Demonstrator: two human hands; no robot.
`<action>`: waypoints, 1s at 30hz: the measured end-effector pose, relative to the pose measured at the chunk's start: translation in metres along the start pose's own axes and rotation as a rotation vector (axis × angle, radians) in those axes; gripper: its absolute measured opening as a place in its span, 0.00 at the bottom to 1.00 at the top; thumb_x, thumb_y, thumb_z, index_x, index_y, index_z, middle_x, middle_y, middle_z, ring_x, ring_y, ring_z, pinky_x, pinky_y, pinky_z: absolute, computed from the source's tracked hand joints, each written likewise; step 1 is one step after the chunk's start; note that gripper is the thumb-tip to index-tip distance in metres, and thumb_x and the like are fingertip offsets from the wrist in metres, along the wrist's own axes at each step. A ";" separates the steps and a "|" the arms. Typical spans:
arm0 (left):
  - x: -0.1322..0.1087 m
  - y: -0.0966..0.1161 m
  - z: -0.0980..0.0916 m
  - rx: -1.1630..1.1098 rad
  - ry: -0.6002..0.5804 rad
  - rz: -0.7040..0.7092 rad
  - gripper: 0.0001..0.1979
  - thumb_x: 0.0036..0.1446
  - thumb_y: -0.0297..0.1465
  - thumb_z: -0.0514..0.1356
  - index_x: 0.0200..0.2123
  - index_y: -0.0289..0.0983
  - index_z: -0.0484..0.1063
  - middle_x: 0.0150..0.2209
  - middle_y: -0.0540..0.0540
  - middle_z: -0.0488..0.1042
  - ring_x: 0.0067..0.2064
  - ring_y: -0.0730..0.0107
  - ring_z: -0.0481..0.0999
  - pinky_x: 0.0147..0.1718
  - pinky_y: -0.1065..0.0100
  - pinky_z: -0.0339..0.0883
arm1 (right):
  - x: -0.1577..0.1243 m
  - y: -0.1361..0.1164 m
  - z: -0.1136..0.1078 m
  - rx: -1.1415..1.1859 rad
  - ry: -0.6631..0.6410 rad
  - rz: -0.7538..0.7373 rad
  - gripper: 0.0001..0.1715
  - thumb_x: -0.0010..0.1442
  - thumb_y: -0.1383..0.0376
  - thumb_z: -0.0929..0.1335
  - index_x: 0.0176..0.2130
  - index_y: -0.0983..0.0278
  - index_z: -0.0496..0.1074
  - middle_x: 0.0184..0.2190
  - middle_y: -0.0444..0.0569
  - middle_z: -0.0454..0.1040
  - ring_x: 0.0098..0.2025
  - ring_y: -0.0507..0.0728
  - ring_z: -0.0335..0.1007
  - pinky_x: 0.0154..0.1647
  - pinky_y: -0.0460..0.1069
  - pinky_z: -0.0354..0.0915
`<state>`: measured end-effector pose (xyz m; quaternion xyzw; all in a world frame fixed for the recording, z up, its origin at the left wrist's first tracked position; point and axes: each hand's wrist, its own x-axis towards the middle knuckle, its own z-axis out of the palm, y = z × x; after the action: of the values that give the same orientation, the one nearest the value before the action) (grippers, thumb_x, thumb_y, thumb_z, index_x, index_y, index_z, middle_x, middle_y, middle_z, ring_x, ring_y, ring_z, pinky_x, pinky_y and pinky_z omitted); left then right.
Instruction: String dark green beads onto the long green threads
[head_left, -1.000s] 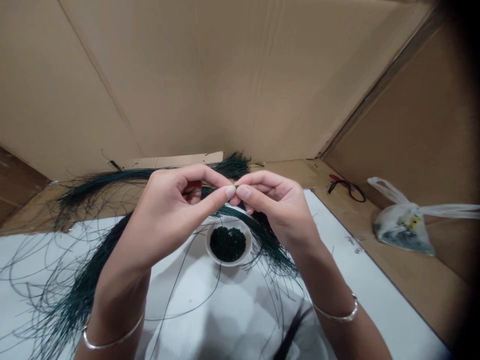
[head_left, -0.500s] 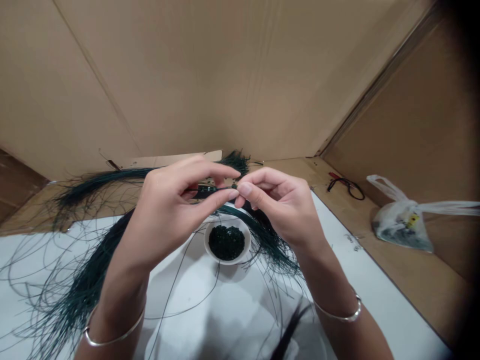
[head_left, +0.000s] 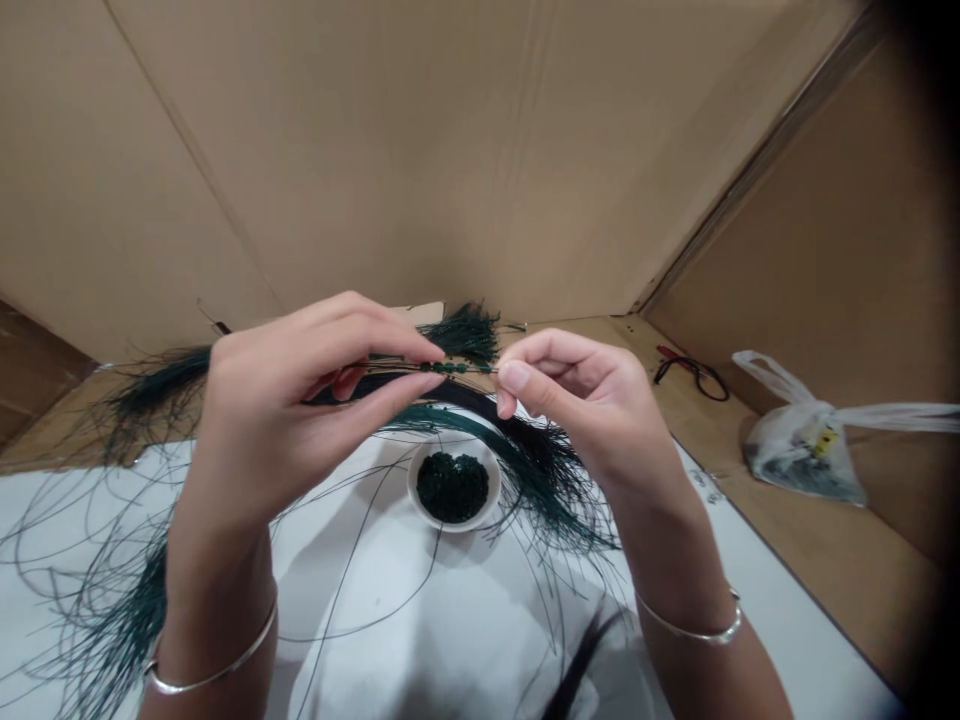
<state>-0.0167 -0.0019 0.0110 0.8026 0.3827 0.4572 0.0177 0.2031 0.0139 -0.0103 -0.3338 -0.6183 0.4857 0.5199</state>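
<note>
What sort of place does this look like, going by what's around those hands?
Probably a makeshift craft corner for beadwork: tall tan corrugated cardboard panels stand around it, a small white bowl holds dark green beads, and thin dark green cords lie across a white sheet.

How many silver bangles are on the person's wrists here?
2. One silver bangle sits at the wrist of the left hand, the other silver bangle at the wrist of the right hand.
</note>
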 end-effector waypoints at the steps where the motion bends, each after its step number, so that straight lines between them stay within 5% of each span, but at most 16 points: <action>1: 0.000 0.000 -0.002 0.008 0.007 0.005 0.04 0.61 0.32 0.69 0.39 0.46 0.79 0.39 0.55 0.81 0.34 0.74 0.73 0.32 0.66 0.63 | 0.000 -0.001 0.000 -0.003 0.005 -0.001 0.11 0.61 0.59 0.76 0.30 0.61 0.78 0.24 0.43 0.76 0.28 0.52 0.69 0.29 0.48 0.64; 7: -0.001 0.001 -0.006 0.056 0.028 0.011 0.03 0.61 0.31 0.70 0.37 0.45 0.80 0.36 0.56 0.81 0.28 0.77 0.69 0.26 0.66 0.59 | 0.000 -0.004 -0.004 0.003 0.020 -0.018 0.11 0.61 0.59 0.77 0.29 0.61 0.79 0.23 0.43 0.77 0.27 0.52 0.70 0.30 0.48 0.65; 13: -0.003 0.000 0.005 0.033 -0.023 0.091 0.07 0.62 0.31 0.69 0.44 0.46 0.81 0.43 0.53 0.83 0.41 0.70 0.80 0.37 0.67 0.70 | -0.002 -0.003 -0.002 0.012 -0.014 0.019 0.10 0.60 0.59 0.77 0.30 0.61 0.79 0.23 0.43 0.77 0.27 0.52 0.71 0.30 0.48 0.65; 17: -0.003 -0.001 0.002 0.026 -0.004 0.057 0.05 0.62 0.30 0.68 0.40 0.47 0.82 0.40 0.54 0.83 0.40 0.70 0.81 0.38 0.67 0.71 | -0.001 -0.002 -0.003 0.010 -0.031 0.021 0.10 0.59 0.60 0.77 0.31 0.61 0.78 0.24 0.43 0.78 0.28 0.52 0.71 0.30 0.48 0.65; 22: 0.000 0.003 0.002 -0.047 -0.057 -0.019 0.12 0.57 0.38 0.72 0.44 0.47 0.81 0.38 0.54 0.82 0.29 0.75 0.72 0.30 0.68 0.67 | 0.000 0.000 -0.002 0.028 -0.056 0.031 0.08 0.60 0.61 0.77 0.32 0.62 0.79 0.24 0.43 0.77 0.29 0.52 0.73 0.32 0.48 0.68; 26: 0.001 0.006 0.007 -0.071 -0.081 -0.062 0.01 0.62 0.34 0.68 0.37 0.45 0.80 0.31 0.57 0.79 0.25 0.79 0.66 0.25 0.70 0.61 | -0.002 0.000 -0.002 0.027 -0.068 0.025 0.06 0.60 0.63 0.77 0.33 0.62 0.79 0.25 0.42 0.78 0.30 0.52 0.75 0.34 0.48 0.69; 30: 0.002 0.004 0.006 -0.078 -0.066 -0.109 0.04 0.61 0.33 0.68 0.32 0.44 0.80 0.27 0.56 0.76 0.23 0.79 0.63 0.22 0.69 0.55 | -0.002 0.000 -0.002 0.014 -0.051 0.012 0.06 0.61 0.63 0.77 0.33 0.61 0.79 0.25 0.43 0.79 0.30 0.52 0.75 0.34 0.48 0.69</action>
<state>-0.0087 -0.0015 0.0103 0.7940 0.4070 0.4432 0.0865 0.2060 0.0124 -0.0115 -0.3214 -0.6258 0.5017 0.5034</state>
